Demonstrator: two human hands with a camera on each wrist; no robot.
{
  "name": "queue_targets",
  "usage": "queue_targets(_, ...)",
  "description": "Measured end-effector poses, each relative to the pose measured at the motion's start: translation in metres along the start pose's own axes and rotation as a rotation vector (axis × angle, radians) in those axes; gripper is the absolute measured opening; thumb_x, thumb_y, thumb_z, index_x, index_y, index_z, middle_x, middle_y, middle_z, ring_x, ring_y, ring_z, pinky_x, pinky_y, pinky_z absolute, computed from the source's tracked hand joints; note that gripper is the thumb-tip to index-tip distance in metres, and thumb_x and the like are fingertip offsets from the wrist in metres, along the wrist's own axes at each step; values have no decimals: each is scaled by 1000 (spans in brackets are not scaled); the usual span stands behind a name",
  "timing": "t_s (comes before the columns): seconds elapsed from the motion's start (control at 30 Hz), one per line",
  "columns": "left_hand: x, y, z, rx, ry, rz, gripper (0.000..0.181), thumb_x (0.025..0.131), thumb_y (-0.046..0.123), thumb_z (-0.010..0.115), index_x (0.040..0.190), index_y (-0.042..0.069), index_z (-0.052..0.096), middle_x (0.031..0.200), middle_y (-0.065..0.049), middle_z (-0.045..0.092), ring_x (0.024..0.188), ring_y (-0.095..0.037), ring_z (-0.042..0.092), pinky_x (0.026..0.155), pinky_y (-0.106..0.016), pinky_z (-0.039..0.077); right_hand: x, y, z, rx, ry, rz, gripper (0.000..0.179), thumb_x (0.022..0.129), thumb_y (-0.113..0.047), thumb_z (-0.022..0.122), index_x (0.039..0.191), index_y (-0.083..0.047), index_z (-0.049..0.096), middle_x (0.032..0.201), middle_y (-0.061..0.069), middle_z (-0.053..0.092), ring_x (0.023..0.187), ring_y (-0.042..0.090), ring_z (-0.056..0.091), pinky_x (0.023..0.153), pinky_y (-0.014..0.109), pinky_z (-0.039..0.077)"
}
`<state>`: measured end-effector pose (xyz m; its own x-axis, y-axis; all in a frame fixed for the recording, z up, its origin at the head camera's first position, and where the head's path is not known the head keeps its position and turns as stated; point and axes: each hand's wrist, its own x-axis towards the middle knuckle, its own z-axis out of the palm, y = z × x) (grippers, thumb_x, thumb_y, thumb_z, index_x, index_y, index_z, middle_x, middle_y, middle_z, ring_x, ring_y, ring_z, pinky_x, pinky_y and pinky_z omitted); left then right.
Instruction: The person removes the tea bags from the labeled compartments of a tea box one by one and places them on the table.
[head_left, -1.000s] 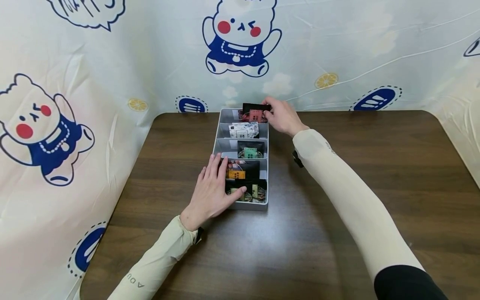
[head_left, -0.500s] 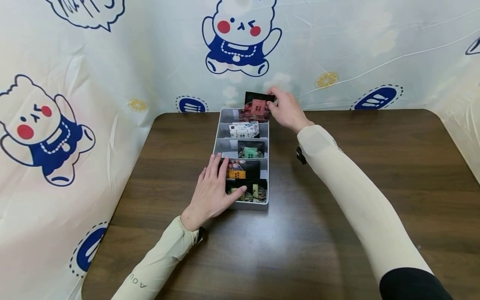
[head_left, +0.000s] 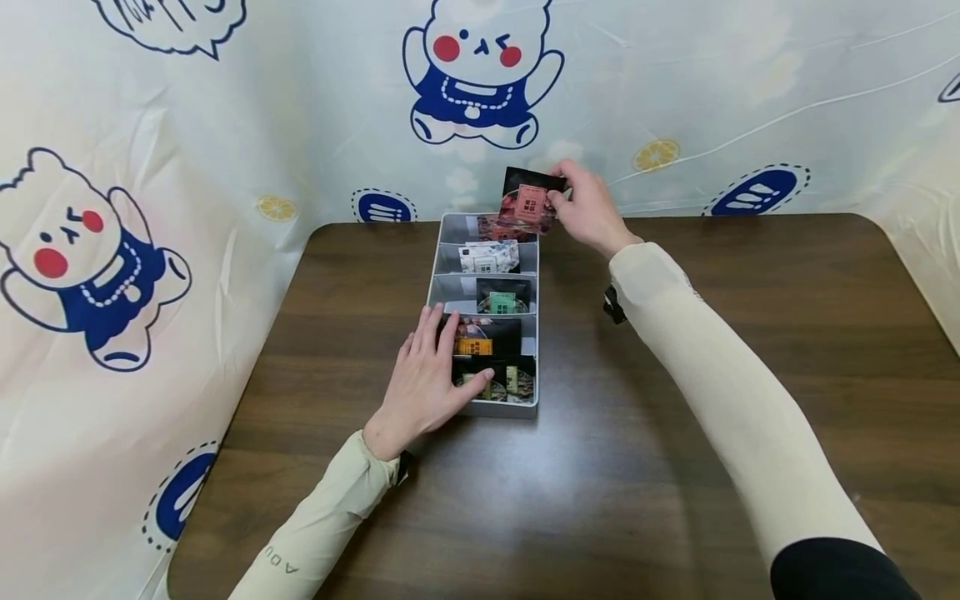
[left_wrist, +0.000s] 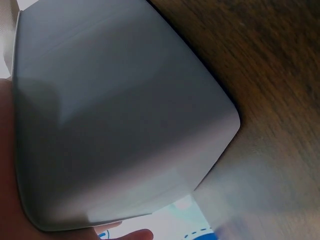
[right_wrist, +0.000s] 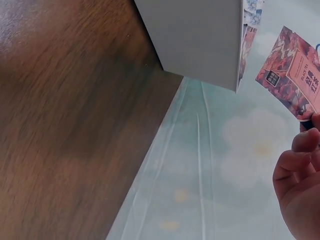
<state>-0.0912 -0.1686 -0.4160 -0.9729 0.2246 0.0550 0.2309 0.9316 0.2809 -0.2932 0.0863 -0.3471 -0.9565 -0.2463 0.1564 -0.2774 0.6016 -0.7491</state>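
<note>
My right hand (head_left: 592, 210) pinches a black tea sachet (head_left: 529, 202) by its right edge, above the far end of a grey divided box (head_left: 497, 410). Dark packaging with a red-pink label shows on it; in the right wrist view the sachet (right_wrist: 290, 75) reads "BLACK TEA". My left hand (head_left: 423, 375) rests with straight fingers on the box's near left edge, thumb over the front compartment. Other sachets lie in the compartments: red ones at the far end, then white sachets (head_left: 489, 257), a green-labelled sachet (head_left: 502, 298), an orange-labelled sachet (head_left: 495, 337), and yellow-green-labelled ones (head_left: 519, 382) nearest.
The box stands lengthwise on a brown wooden table (head_left: 660, 467), its far end near the table's back edge. A pale printed cloth (head_left: 322, 108) hangs behind the table and along the left side.
My right hand has lifted the black tea sachet up out of the far compartment and moved it slightly right. My left hand has stayed on the box.
</note>
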Motion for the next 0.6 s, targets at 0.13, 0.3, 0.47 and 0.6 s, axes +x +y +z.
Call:
queue_targets(0.13, 1, 0, 0, 3, 1, 3, 92, 84, 72, 47, 153, 15, 24, 162, -14, 14, 151, -31, 11, 113, -59, 26, -2, 3, -3, 17, 11, 8, 28, 99, -14, 46, 126, -10, 55, 110, 13, 60, 85, 24, 51, 74, 33, 40)
queue_targets(0.3, 0, 0, -1, 0, 2, 5, 92, 84, 71, 48, 153, 14, 25, 161, -14, 15, 150, -32, 11, 113, -59, 26, -4, 10, -7, 35, 13, 22, 27, 99, -13, 45, 125, -10, 55, 112, 14, 60, 89, 24, 51, 76, 32, 40)
queue_targets(0.47, 0, 0, -1, -1, 2, 5, 92, 84, 72, 48, 153, 14, 25, 161, -15, 15, 150, -32, 11, 113, -60, 26, -6, 17, -9, 47, 15, 39, 26, 100, -12, 45, 123, -9, 55, 113, 14, 60, 91, 25, 52, 79, 33, 41)
queue_targets(0.6, -1, 1, -1, -2, 8, 7, 92, 84, 71, 48, 153, 14, 26, 161, -16, 16, 150, -33, 12, 113, -60, 26, -8, 23, -11, 53, 21, 45, 26, 99, -10, 44, 123, -8, 55, 112, 15, 60, 93, 25, 53, 81, 34, 42)
